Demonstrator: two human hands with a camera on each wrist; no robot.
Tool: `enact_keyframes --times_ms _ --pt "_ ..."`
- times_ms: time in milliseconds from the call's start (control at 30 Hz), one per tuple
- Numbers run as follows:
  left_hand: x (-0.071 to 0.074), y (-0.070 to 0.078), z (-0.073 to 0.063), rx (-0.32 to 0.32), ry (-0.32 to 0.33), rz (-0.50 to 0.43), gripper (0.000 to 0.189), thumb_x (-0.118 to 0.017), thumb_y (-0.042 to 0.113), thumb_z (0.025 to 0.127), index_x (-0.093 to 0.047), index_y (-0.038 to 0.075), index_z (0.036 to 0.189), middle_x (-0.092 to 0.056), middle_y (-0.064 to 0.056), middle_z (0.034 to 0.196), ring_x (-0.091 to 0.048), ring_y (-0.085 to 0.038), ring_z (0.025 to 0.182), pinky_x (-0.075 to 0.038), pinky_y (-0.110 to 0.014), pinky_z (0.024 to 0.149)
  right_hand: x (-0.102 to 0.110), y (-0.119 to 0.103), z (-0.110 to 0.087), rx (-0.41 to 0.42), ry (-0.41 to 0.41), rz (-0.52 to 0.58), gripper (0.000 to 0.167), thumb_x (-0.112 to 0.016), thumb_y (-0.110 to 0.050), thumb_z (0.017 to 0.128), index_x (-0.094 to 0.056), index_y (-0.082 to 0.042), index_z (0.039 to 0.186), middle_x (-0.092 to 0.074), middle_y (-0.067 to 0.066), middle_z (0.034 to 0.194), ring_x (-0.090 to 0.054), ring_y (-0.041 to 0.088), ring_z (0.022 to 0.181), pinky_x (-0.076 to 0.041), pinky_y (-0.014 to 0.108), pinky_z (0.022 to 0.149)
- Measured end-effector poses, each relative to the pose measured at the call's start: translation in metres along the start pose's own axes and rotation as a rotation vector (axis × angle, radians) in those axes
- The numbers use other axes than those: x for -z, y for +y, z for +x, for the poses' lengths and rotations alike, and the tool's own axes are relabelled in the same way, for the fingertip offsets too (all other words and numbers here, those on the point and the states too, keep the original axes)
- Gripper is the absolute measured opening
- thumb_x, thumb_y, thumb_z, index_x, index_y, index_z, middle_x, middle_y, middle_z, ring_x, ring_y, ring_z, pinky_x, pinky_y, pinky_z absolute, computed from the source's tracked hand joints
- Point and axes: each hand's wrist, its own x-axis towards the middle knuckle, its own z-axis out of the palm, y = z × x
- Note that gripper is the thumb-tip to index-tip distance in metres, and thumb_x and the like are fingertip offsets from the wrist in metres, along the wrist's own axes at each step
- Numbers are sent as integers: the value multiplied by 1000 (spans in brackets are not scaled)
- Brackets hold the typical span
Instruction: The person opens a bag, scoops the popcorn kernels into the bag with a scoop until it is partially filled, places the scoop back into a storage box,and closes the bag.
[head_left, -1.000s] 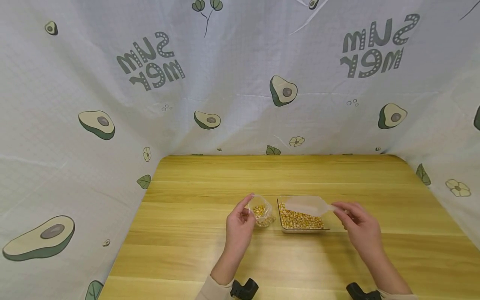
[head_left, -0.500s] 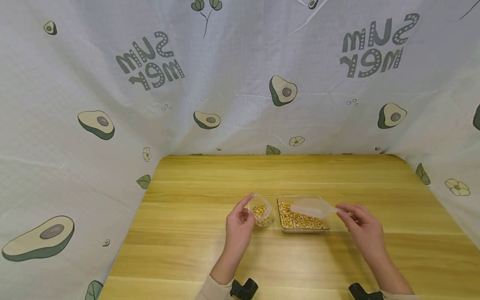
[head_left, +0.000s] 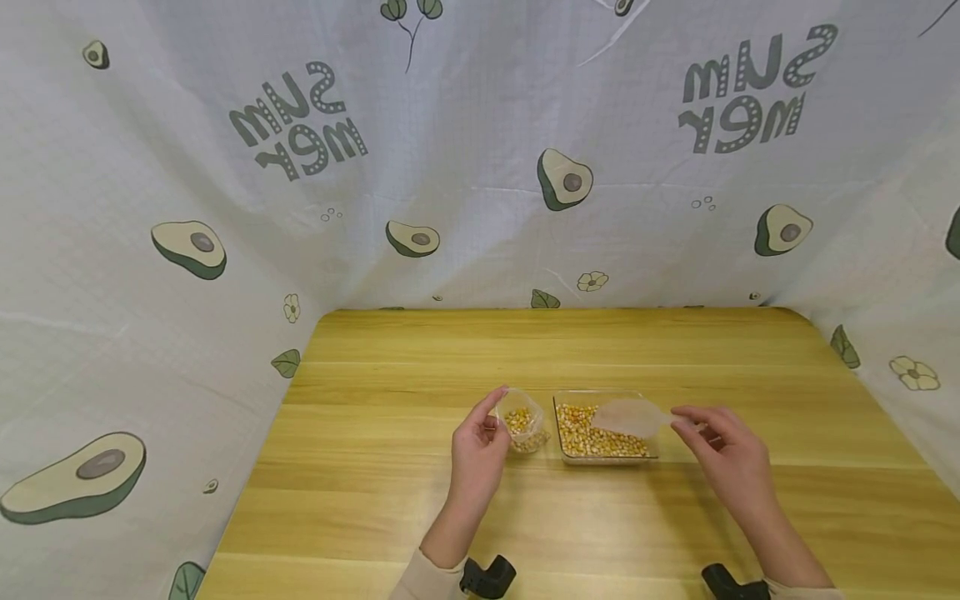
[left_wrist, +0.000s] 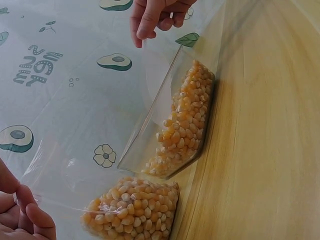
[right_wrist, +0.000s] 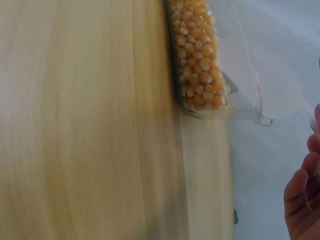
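Observation:
A clear plastic bag (head_left: 528, 421) with corn kernels in its bottom stands on the table, its mouth spread. My left hand (head_left: 480, 454) grips the bag's rim between thumb and fingers. Just right of it sits a clear rectangular container (head_left: 609, 460) part-filled with corn kernels (left_wrist: 187, 115). My right hand (head_left: 723, 450) pinches the handle of a translucent white scoop (head_left: 626, 417), whose blade lies inside the container at the kernels. In the right wrist view, only part of the right hand (right_wrist: 305, 185) shows at the edge, and the scoop is hardly visible.
The wooden table (head_left: 420, 350) extends around the bag and container. A white curtain (head_left: 480, 167) printed with avocados hangs along the table's back and sides. Dark wrist devices (head_left: 487, 577) are strapped to both arms.
My right hand has drawn the scoop a little to the right within the container, baring more kernels at its left side. The left hand and bag stay in place.

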Motion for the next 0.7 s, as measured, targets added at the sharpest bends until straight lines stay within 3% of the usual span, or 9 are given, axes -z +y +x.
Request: enact_keyframes --times_ms 367,700 --pt "0 1 0 -5 2 -9 53 -51 -11 88 -66 14 132 -55 -21 102 -44 -7 73 -35 -13 53 -2 -4 3 104 17 -45 19 -78 0 81 -77 -9 98 -55 -14 84 -44 -8 62 -38 10 55" --pt "1 2 -2 6 -5 -7 52 -51 -10 89 -65 13 133 -55 -21 104 -43 -8 74 -35 -13 53 -6 -4 3 113 -16 -68 20 -79 0 80 -77 -11 97 -57 -7 83 -42 -5 57 -35 13 50"
